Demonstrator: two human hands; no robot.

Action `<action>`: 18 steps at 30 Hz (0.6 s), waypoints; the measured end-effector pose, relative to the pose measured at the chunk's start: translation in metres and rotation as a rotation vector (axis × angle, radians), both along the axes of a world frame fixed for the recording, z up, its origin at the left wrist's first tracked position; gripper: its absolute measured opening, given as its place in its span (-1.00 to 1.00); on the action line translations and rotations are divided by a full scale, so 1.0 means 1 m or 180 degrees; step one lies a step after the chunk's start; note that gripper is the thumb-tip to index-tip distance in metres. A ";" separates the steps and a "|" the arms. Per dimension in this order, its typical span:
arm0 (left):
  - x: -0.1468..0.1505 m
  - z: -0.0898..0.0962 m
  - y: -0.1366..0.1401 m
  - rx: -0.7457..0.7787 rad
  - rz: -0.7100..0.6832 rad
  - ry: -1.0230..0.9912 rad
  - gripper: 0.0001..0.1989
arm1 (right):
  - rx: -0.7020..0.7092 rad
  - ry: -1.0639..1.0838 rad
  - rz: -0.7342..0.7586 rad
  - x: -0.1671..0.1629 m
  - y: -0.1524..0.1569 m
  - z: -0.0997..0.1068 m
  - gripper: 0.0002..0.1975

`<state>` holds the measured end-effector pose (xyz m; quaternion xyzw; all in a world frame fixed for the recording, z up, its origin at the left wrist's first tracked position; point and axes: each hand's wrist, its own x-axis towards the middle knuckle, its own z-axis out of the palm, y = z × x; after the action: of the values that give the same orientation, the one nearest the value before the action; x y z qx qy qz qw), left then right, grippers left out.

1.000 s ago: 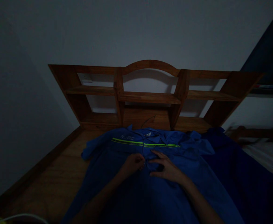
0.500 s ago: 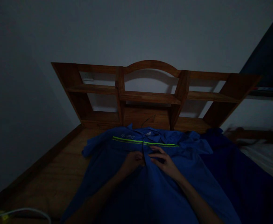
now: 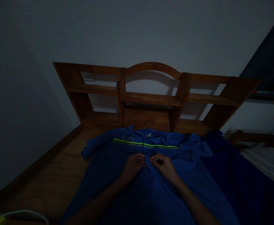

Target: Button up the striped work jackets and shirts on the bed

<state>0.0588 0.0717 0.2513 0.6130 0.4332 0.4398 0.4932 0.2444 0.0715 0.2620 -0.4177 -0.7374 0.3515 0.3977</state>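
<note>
A blue short-sleeved shirt (image 3: 127, 181) lies spread face up, its collar toward the shelf. A bright yellow-green stripe crosses its chest, with pale letters above it on the left. My left hand (image 3: 135, 164) pinches the front edge of the shirt just below the stripe. Opposite it, my right hand (image 3: 163, 165) has its thumb and fingers closed together on the same front opening. The dim light hides the small details between the fingertips, so I cannot make out a button.
A wooden shelf unit (image 3: 151, 99) with an arched top stands behind the shirt against the wall. Darker blue cloth (image 3: 240, 175) lies to the right. Wooden boards (image 3: 64, 165) show at left, and a white cable (image 3: 26, 211) curves at the lower left.
My right hand's spread fingers have drawn together and closed on the shirt's front edge. My left hand has stayed nearly in place, still pinching the cloth.
</note>
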 end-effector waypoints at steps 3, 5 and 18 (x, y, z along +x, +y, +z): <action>0.001 0.006 -0.004 -0.0013 0.0118 0.0063 -0.83 | -0.0190 0.0071 -0.0031 0.000 0.003 -0.005 -0.86; 0.002 0.009 -0.005 -0.0157 0.0217 0.0017 -0.75 | -0.0265 0.0119 -0.0040 -0.002 0.004 -0.007 -0.85; 0.001 -0.005 0.005 -0.0843 0.0424 -0.0412 -0.74 | -0.0093 -0.0054 -0.0053 -0.011 0.001 -0.010 -0.89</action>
<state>0.0594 0.0768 0.2458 0.4829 0.4943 0.4492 0.5663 0.2329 0.0723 0.2515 -0.4326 -0.7320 0.3554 0.3882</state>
